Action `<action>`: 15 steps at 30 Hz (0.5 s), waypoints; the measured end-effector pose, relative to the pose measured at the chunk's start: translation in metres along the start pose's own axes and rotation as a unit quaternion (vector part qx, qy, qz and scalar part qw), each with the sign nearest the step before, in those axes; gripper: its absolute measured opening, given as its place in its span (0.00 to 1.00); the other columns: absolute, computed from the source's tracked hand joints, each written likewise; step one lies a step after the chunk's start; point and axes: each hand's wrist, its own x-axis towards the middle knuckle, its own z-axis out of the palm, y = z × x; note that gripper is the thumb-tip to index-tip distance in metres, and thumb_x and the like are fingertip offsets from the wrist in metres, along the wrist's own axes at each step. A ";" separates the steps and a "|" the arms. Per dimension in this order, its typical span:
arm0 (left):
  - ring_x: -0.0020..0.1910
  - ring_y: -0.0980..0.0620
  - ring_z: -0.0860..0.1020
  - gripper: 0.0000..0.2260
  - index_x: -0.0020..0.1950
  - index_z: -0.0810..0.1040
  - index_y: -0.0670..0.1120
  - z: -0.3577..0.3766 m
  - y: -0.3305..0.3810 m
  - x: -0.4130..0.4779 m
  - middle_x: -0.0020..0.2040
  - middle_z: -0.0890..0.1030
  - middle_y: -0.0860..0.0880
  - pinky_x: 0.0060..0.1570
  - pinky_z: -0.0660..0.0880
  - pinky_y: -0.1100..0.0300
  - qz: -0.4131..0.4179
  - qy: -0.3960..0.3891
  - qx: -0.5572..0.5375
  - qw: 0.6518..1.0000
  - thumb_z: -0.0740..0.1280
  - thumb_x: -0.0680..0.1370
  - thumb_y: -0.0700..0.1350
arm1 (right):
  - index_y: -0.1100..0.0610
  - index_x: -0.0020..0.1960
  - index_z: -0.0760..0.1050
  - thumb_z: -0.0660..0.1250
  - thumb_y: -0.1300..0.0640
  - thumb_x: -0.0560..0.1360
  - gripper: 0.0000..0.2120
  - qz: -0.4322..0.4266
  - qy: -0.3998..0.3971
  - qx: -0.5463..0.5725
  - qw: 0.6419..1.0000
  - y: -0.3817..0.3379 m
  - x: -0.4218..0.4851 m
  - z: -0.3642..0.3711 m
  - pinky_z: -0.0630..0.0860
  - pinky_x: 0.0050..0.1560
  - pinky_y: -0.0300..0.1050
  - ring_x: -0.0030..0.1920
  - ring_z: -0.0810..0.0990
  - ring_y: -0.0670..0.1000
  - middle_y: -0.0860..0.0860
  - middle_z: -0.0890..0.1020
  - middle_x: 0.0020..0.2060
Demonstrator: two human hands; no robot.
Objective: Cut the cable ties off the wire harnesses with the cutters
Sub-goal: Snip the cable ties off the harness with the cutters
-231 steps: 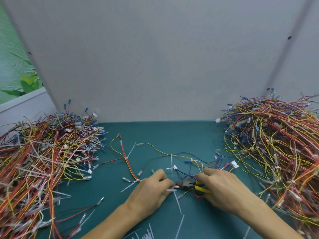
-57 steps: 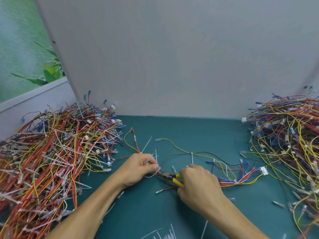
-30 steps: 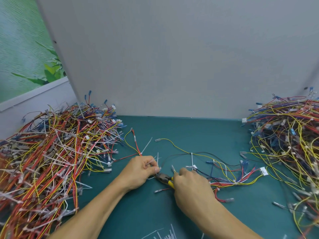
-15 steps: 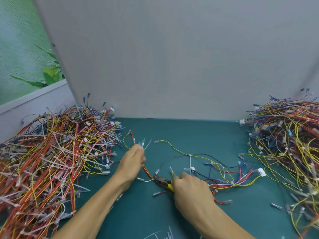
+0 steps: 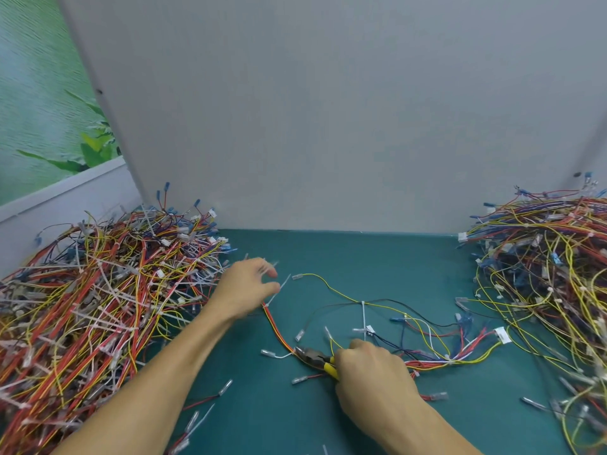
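Pile [image 5: 98, 307] at nine o'clock; left hand [image 5: 246, 290] beside it, fingers spread, probably shedding scrap; cutters [image 5: 312, 354] nose toward ten o'clock, right hand [image 5: 371, 376] curled round them for the next snip; tie [image 5: 363, 315] uncut on the harness [image 5: 433, 362], centre

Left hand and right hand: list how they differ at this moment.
Grip: the right hand curls round the yellow-handled cutters; the left hand holds no tool and is loosely spread. Place: the left hand sits farther out, beside the left pile of harnesses; the right hand is nearer, over the loose harness. Both are bare, backs up, above the green mat.
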 end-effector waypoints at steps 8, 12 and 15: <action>0.36 0.59 0.77 0.05 0.41 0.84 0.47 0.009 -0.027 0.012 0.38 0.85 0.51 0.38 0.71 0.65 -0.002 -0.078 0.002 0.997 0.72 0.73 0.48 | 0.55 0.38 0.61 0.60 0.53 0.75 0.11 0.020 -0.006 0.018 1.000 -0.003 0.009 -0.030 0.64 0.40 0.45 0.43 0.72 0.59 0.53 0.65 0.37; 0.29 0.61 0.74 0.05 0.37 0.83 0.47 0.014 -0.040 0.014 0.32 0.82 0.53 0.34 0.69 0.64 -0.017 -0.085 -0.079 0.993 0.72 0.72 0.45 | 0.54 0.34 0.57 0.62 0.55 0.74 0.15 0.038 0.014 0.041 0.998 -0.013 0.036 -0.038 0.65 0.39 0.45 0.40 0.68 0.58 0.54 0.69 0.39; 0.27 0.61 0.71 0.06 0.36 0.82 0.46 0.014 -0.043 0.015 0.29 0.80 0.53 0.28 0.67 0.68 -0.032 -0.085 -0.142 0.986 0.72 0.72 0.44 | 0.54 0.34 0.58 0.63 0.53 0.74 0.16 0.051 0.019 0.072 0.996 -0.021 0.059 -0.036 0.65 0.39 0.45 0.40 0.68 0.58 0.55 0.72 0.41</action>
